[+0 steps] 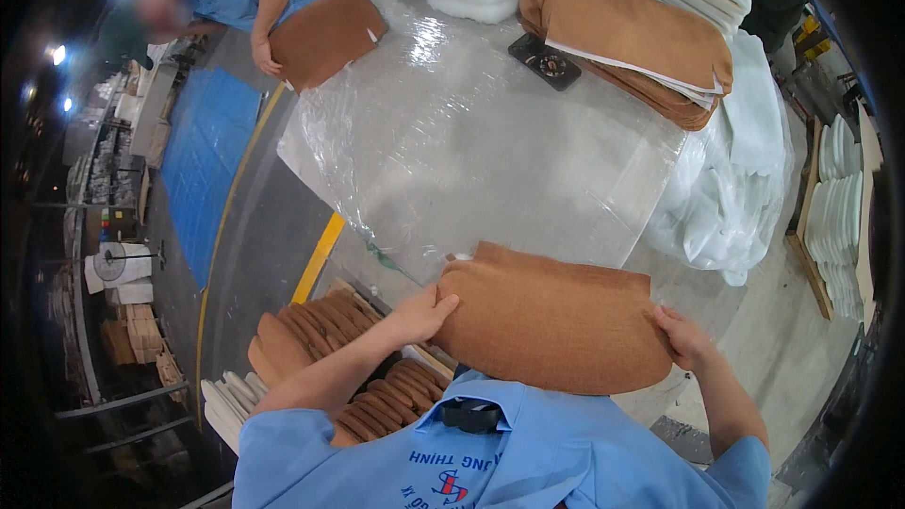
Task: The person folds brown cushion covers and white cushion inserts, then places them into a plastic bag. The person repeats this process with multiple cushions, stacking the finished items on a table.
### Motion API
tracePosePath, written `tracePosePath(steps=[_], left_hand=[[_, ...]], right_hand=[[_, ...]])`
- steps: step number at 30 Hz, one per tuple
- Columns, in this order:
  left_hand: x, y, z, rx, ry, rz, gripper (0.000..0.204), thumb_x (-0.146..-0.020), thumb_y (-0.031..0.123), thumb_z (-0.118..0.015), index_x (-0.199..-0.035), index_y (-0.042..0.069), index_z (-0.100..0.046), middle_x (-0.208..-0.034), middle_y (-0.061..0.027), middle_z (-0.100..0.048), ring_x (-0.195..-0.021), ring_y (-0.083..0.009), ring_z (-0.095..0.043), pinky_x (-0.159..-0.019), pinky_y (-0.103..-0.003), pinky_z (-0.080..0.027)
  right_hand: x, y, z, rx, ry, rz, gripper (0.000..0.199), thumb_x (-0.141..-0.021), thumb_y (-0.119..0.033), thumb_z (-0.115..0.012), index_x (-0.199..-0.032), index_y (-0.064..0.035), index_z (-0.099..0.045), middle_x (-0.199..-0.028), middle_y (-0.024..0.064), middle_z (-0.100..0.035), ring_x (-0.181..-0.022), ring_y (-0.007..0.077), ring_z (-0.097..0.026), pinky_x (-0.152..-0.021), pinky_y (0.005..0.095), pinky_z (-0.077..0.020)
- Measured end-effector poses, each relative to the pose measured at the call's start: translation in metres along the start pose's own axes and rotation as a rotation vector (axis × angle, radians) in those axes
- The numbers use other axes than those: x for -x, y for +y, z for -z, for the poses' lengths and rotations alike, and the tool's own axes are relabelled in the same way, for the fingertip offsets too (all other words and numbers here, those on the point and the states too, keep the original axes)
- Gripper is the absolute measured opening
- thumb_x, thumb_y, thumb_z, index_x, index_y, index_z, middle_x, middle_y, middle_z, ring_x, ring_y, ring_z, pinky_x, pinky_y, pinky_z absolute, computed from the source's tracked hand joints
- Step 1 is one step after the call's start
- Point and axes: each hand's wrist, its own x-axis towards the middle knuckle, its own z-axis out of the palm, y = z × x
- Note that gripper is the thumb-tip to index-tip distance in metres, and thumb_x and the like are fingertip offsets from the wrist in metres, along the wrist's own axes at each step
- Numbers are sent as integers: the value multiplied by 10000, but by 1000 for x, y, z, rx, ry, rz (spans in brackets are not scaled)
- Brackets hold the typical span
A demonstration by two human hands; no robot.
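The left hand [429, 314] and right hand [686, 339] grip 1 brown cushion [556, 320] by opposite ends, between the blue shirt [537, 415] and table [490, 160]; over there, a pale plastic bag [726, 226] bulges, contents unclear.

Glare on plastic sheet [471, 141]; left side dim; black rim, curved edges.

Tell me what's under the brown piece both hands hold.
The blue shirt shows at the near edge of the brown piece, clear plastic past its far edge; whatever's directly beneath is covered.
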Motion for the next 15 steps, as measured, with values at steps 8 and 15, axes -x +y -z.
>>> tracePosePath(steps=[8, 15], left_hand=[[-49, -33, -27, -63, 42, 43, 650, -1089, 446, -401, -1306, -132, -605, -1286, -379, -636, -1240, -513, -599, -1099, -511, -450], [-78, -34, -27, -74, 23, 112, 665, -1096, 450, -358, -1255, -128, -648, -1230, -389, -653, -1218, -520, -608, -1081, -529, -452]], right_hand=[[-15, -26, -25, 79, 142, 11, 477, -1135, -401, -451, -1425, -27, -513, -1282, 110, -644, -1129, 203, -635, -997, 378, -517], [-49, -13, -13, 183, 190, -28, 511, -1125, -412, -478, -1369, 32, -544, -1183, 118, -676, -1017, 195, -653, -909, 373, -547]])
